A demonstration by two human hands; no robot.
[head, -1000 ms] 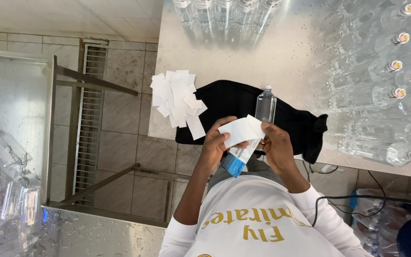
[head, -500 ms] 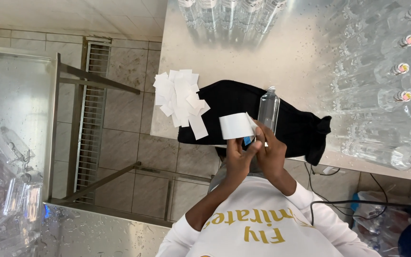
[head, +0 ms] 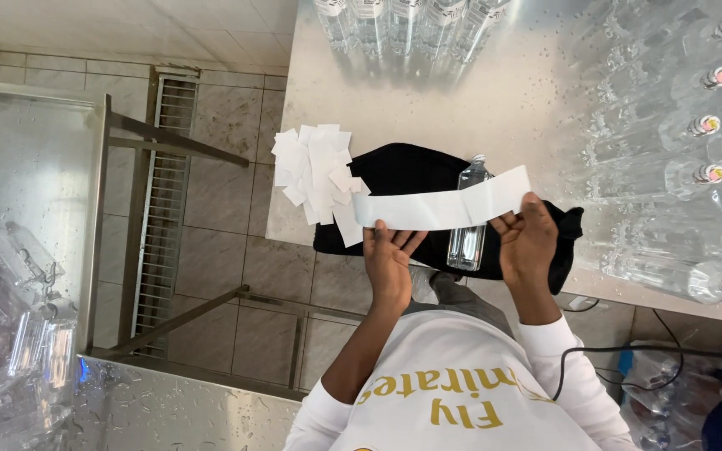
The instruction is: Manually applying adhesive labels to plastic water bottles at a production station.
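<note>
While both hands are working well apart, a long white label strip (head: 440, 205) is being held stretched between them above the black cloth (head: 403, 179). Left hand (head: 390, 255) is pinching the strip's left end, fingers spread along its lower edge; right hand (head: 528, 242) is gripping the right end, thumb on top. Strip is passing in front of a clear plastic bottle (head: 468, 217), which is lying on the cloth between the two hands; contact between strip and bottle cannot be told. Pile of loose white paper pieces (head: 315, 171) is sitting at the cloth's left edge, just beside the strip's left end. Rows of clear bottles (head: 695, 159) are lying on the wet steel table (head: 503, 92) to the right
</note>
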